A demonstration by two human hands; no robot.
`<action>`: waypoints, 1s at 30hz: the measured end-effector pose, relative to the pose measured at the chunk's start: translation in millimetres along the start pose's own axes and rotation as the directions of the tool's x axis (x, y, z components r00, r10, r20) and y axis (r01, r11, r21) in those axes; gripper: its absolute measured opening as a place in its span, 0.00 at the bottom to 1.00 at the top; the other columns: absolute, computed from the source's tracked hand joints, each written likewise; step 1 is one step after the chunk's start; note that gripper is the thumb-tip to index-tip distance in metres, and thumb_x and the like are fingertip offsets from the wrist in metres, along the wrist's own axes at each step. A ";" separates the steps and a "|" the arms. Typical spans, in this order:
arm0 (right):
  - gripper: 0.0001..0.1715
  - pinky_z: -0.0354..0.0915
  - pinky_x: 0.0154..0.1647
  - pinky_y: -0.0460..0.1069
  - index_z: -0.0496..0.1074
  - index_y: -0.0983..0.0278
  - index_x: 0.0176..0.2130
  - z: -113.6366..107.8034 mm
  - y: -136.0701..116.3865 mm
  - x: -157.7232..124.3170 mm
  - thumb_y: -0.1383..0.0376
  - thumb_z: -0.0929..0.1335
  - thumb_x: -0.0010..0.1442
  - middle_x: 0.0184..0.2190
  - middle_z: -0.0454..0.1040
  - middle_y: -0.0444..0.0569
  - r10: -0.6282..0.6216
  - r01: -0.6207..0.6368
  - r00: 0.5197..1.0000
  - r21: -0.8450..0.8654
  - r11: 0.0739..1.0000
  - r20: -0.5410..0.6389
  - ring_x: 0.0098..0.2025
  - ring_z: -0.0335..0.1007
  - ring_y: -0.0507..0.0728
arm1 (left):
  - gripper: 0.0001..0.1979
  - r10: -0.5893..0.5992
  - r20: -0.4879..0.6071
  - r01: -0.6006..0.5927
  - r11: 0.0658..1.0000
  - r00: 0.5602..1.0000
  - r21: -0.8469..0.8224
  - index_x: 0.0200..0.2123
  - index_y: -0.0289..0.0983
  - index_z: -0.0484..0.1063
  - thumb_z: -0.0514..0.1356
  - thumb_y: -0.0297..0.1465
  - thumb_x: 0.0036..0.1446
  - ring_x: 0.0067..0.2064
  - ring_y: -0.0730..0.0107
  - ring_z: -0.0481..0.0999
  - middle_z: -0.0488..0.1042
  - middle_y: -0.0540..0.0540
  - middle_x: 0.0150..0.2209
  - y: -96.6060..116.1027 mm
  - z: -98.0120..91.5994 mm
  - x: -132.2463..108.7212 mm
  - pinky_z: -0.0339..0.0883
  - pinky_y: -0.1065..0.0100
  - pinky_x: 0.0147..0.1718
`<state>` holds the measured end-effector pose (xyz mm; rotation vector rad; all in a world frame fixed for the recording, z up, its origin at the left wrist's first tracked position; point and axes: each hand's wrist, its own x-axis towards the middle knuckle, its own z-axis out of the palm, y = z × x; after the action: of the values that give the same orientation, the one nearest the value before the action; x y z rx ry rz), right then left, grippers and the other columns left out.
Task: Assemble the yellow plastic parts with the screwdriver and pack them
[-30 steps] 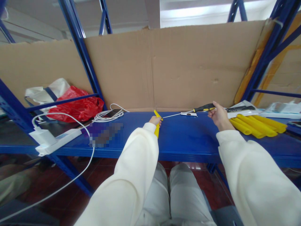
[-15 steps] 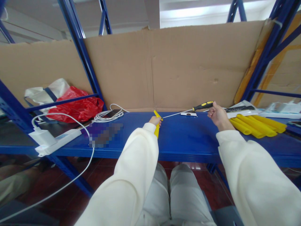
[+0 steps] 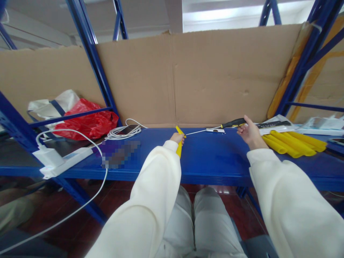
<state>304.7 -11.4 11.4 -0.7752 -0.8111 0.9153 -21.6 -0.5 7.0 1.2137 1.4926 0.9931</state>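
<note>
Yellow elongated piece and black-and-yellow-handled screwdriver in our hands

Our left hand has its fingers curled around the yellow piece, gripping it over the middle of the blue metal shelf; our grip hides part of its outline. Our right hand pinches the end of the screwdriver's handle between thumb and fingers, and the thin metal shaft slants across to the yellow piece, its tip beside our left fingers. Below the shaft we see a small flat white card, its dark marks too small to read. Next to our right wrist lie several yellow tubes, side by side, and behind them a long black strip on white wrapping, whose lettering, if any, we cannot make out.
</note>
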 end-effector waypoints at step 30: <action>0.22 0.53 0.13 0.43 0.59 0.58 0.26 7.8 -12.2 -11.0 0.59 0.73 0.65 0.14 0.61 0.38 0.129 -0.128 0.985 0.014 0.992 -0.115 0.15 0.51 0.48 | 0.09 -0.009 0.009 0.009 1.000 1.000 0.018 0.37 0.33 0.73 0.55 0.20 0.69 0.17 0.78 0.61 0.61 0.58 0.17 6.9 1.2 -13.7 0.58 0.74 0.21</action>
<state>298.4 -24.3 22.5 -0.8743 -0.6622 0.9782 -18.0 -12.7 15.7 1.2217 1.5016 0.9697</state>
